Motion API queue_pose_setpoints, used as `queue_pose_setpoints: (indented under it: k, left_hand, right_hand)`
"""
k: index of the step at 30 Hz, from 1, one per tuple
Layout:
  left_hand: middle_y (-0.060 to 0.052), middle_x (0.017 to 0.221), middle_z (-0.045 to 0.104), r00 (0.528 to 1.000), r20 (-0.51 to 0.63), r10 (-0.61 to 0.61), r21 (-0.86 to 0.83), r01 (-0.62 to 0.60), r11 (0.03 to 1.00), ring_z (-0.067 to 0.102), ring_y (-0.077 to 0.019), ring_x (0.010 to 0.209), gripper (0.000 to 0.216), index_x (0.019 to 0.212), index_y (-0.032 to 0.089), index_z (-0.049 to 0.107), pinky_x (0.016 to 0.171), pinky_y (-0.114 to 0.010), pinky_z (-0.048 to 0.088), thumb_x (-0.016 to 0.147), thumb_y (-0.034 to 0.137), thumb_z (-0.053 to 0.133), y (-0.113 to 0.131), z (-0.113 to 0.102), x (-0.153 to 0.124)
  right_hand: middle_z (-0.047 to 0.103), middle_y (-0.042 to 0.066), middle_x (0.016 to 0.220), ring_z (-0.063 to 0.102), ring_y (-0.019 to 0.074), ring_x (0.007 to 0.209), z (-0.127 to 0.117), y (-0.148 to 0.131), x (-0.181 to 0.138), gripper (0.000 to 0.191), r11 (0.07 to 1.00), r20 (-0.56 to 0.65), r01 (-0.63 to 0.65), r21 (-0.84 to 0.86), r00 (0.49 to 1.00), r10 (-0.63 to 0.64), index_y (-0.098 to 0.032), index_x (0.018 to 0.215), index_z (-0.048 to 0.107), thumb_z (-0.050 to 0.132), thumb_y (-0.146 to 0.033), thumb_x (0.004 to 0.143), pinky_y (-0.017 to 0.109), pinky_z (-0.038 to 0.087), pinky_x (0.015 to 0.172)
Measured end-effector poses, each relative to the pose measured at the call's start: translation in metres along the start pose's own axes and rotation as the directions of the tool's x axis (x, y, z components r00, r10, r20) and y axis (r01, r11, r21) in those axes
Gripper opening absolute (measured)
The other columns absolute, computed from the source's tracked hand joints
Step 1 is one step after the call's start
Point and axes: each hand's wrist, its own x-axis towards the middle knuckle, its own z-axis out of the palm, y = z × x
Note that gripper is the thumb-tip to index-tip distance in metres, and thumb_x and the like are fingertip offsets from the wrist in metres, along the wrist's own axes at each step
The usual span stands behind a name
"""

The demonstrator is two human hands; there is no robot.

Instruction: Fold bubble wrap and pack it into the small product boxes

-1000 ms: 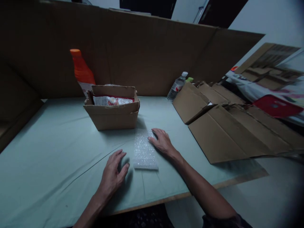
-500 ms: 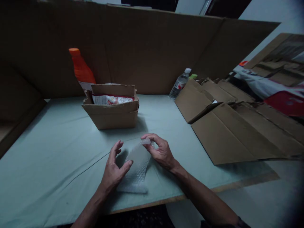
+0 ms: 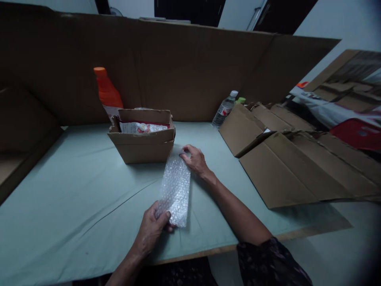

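1. As the head camera looks down, one sheet of bubble wrap [image 3: 176, 184] stretches between two hands above the near middle of one pale green cloth [image 3: 89, 178].
2. One cardboard box [image 3: 145, 147], its top uncovered, stands just beyond the wrap's far end, to the left; whether they touch, I cannot tell. Printed packaging [image 3: 143, 127] shows inside it, the number of pieces unclear.
3. Two bottles are plain to see: one orange bottle [image 3: 108, 93] behind the box, and one clear bottle [image 3: 224, 110] with a white cap, farther right. One green cap [image 3: 240, 101] peeks out beside the latter.
4. Folded cardboard [image 3: 285, 171] leans at the right, its pieces overlapping too much to count.
5. The left hand [image 3: 151, 226] grips the wrap's near left corner, thumb on top, fingers curled beneath, forearm slanting up from the bottom edge.
6. The right hand [image 3: 195, 161] pinches the far right corner between thumb and fingers, wrist low, forearm reaching diagonally inward from a dark patterned sleeve [image 3: 270, 262].
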Motion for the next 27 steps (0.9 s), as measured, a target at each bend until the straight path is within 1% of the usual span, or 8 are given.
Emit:
queue_pose_setpoints:
  k: [5,10,14,17,19,21,24,27]
  left_hand:
    - [-0.002,0.082,0.067,0.997,-0.001,-0.074,-0.056,0.074,0.996,0.066,-0.0147,0.057,0.079,0.134,0.013,0.048,0.059,-0.026,0.052,0.073,0.056,0.074,-0.002,0.004,0.003]
    - [-0.007,0.083,0.072,0.988,0.040,-0.146,-0.072,0.149,0.986,0.069,-0.0173,0.058,0.098,0.147,0.010,0.032,0.064,-0.029,0.053,0.073,0.059,0.073,-0.003,0.009,0.005]
    - [-0.014,0.091,0.074,0.987,0.038,-0.154,-0.086,0.157,0.984,0.071,-0.0219,0.069,0.105,0.152,0.009,0.022,0.063,-0.033,0.055,0.075,0.061,0.071,-0.019,0.008,-0.006]
    - [-0.010,0.093,0.072,0.991,-0.129,-0.032,0.055,0.039,0.998,0.069,-0.0221,0.077,0.091,0.149,0.013,0.035,0.067,-0.034,0.055,0.078,0.057,0.071,-0.025,-0.009,-0.022]
    - [-0.007,0.092,0.070,0.953,-0.274,0.127,0.209,-0.070,0.975,0.067,-0.0207,0.081,0.065,0.134,0.017,0.055,0.075,-0.034,0.055,0.082,0.053,0.068,-0.021,-0.018,-0.033]
    - [-0.006,0.092,0.068,0.900,-0.341,0.269,0.301,-0.167,0.939,0.066,-0.0207,0.087,0.043,0.118,0.019,0.065,0.081,-0.034,0.055,0.086,0.048,0.065,-0.012,-0.016,-0.038]
    - [-0.008,0.105,0.068,0.920,-0.173,0.351,0.297,-0.291,0.909,0.067,-0.0222,0.097,0.028,0.109,0.021,0.069,0.086,-0.035,0.055,0.089,0.037,0.059,0.002,0.013,-0.031]
    - [-0.013,0.125,0.064,0.955,0.077,0.287,0.183,-0.296,0.937,0.065,-0.0239,0.110,0.037,0.121,0.019,0.065,0.097,-0.039,0.053,0.085,0.025,0.057,0.004,0.060,-0.011]
  right_hand:
    - [0.066,0.012,0.129,0.056,0.0311,0.120,0.012,0.010,-0.016,0.028,1.000,-0.012,0.014,0.001,1.000,-0.014,-0.021,0.114,0.066,0.061,-0.022,0.086,0.046,0.040,0.100]
    - [0.069,0.012,0.124,0.057,0.0298,0.120,0.021,0.007,-0.045,0.016,0.991,0.202,0.057,0.117,0.976,-0.080,-0.021,0.097,0.072,0.065,-0.019,0.083,0.047,0.035,0.106]
    - [0.074,0.009,0.111,0.062,0.0271,0.110,0.028,0.011,-0.047,0.011,0.966,0.210,-0.014,0.258,0.977,-0.042,-0.021,0.086,0.073,0.070,-0.017,0.076,0.045,0.038,0.104]
    - [0.075,0.005,0.100,0.066,0.0236,0.099,0.028,0.020,-0.035,0.008,0.904,0.120,-0.117,0.412,0.990,0.074,-0.021,0.083,0.072,0.070,-0.022,0.075,0.040,0.045,0.097]
    - [0.074,0.004,0.093,0.067,0.0210,0.091,0.029,0.028,-0.020,0.013,0.825,0.032,-0.193,0.531,0.978,0.207,-0.021,0.085,0.071,0.066,-0.032,0.080,0.036,0.050,0.085]
    - [0.073,0.004,0.090,0.066,0.0183,0.084,0.030,0.038,0.001,0.021,0.716,-0.051,-0.242,0.655,0.931,0.361,-0.021,0.086,0.068,0.061,-0.041,0.084,0.030,0.051,0.072]
    - [0.071,0.002,0.085,0.066,0.0150,0.075,0.035,0.052,0.033,0.022,0.524,-0.116,-0.249,0.814,0.816,0.567,-0.022,0.082,0.060,0.058,-0.044,0.083,0.022,0.046,0.057]
    - [0.066,-0.001,0.073,0.066,0.0136,0.070,0.037,0.065,0.051,0.020,0.347,-0.093,-0.215,0.913,0.718,0.690,-0.022,0.078,0.053,0.058,-0.041,0.084,0.020,0.043,0.052]
